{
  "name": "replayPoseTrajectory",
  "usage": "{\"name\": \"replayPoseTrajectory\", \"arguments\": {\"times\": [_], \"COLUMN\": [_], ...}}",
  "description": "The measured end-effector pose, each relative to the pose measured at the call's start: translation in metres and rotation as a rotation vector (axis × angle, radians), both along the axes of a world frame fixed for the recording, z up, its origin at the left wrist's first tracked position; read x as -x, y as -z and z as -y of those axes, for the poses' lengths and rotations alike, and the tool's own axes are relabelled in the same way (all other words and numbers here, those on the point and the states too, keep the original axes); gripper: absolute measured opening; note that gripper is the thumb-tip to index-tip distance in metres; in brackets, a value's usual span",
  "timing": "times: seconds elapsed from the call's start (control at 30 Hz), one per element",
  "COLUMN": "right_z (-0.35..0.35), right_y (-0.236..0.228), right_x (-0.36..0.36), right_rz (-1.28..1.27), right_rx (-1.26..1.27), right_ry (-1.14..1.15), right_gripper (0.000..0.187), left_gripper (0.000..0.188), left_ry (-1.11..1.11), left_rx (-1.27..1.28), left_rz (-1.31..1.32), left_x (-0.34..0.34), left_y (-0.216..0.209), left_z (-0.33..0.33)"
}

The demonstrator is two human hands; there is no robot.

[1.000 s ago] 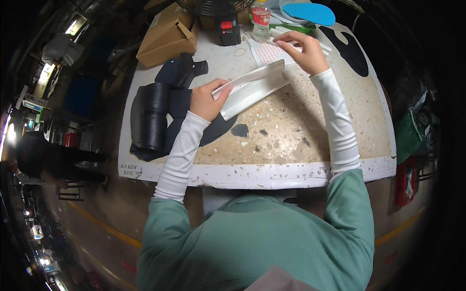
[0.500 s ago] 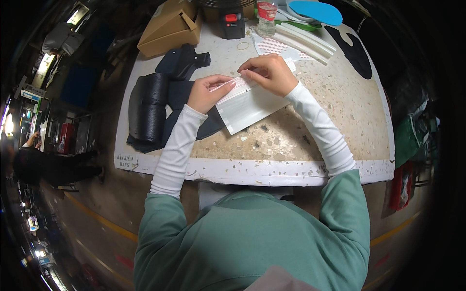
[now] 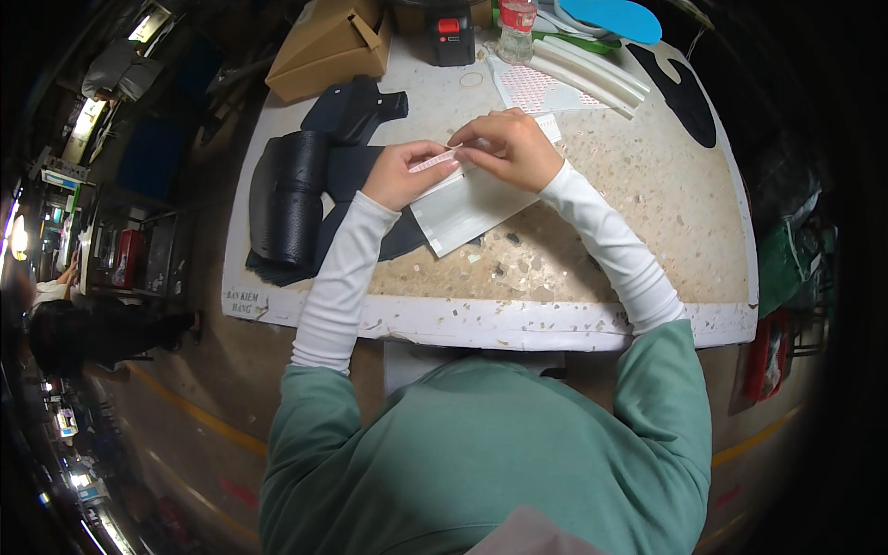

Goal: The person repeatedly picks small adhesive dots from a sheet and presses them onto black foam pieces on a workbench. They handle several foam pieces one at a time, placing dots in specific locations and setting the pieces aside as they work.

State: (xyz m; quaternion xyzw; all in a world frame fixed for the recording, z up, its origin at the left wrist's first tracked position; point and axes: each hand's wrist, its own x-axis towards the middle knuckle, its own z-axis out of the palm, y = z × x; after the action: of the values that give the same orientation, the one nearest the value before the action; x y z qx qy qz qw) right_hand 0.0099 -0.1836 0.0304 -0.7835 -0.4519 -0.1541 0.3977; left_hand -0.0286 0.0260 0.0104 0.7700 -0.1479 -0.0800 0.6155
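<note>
My left hand [image 3: 400,178] grips a narrow white label strip [image 3: 433,162] with pinkish-red print, thumb on top and fingers behind. At the strip's right end my right hand [image 3: 514,151] pinches with thumb and forefinger; a small pale edge shows at those fingertips. Whether that bit is still joined to the strip, I cannot tell. Below both hands a flat whitish sheet or pouch [image 3: 472,219] lies slanted on the table, its upper edge partly hidden by the hands. Left of my left hand are a black leather-like roll [image 3: 298,208] and dark fabric pieces [image 3: 351,111].
The worn table [image 3: 638,222] has a white front edge. At its back stand a cardboard box [image 3: 328,55], a black device with a red button [image 3: 451,42] and a bottle [image 3: 516,32]. Nearby lie a printed sticker sheet [image 3: 536,88], white curved strips [image 3: 587,74] and a black cutout [image 3: 680,97].
My hands have drawn closer together, and the strip has lifted and tilted off the whitish sheet. The whole view has shifted slightly.
</note>
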Motion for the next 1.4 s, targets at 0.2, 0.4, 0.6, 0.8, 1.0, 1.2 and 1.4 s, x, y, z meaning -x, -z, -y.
{"name": "replayPoseTrajectory", "arguments": {"times": [0.2,0.4,0.6,0.8,1.0,1.2,1.4], "right_z": [-0.004,-0.007,-0.009,-0.006,-0.004,0.0,0.017], "right_y": [0.004,0.005,0.007,0.01,0.015,0.014,-0.006], "right_x": [0.006,0.01,0.009,0.006,0.003,-0.005,-0.008], "right_rz": [0.268,0.341,0.17,-0.048,-0.37,-0.429,-0.445], "right_rx": [0.083,0.069,0.045,0.012,-0.123,-0.116,0.12], "right_ry": [0.062,0.078,0.064,0.043,0.02,0.0,0.086], "right_gripper": [0.012,0.012,0.013,0.014,0.014,0.023,0.04], "left_gripper": [0.024,0.02,0.019,0.018,0.021,0.019,0.019], "left_ry": [-0.024,-0.037,-0.043,-0.026,-0.024,-0.023,-0.099], "left_rx": [-0.061,0.063,-0.044,-0.075,-0.121,-0.084,-0.094], "left_rz": [-0.003,-0.138,-0.105,0.04,0.03,-0.037,0.031], "left_x": [-0.002,-0.002,-0.004,-0.004,-0.003,0.001,-0.004], "left_y": [0.001,0.004,0.009,0.011,0.007,0.008,0.008], "left_z": [0.0,0.001,0.0,-0.001,0.0,0.004,-0.002]}}
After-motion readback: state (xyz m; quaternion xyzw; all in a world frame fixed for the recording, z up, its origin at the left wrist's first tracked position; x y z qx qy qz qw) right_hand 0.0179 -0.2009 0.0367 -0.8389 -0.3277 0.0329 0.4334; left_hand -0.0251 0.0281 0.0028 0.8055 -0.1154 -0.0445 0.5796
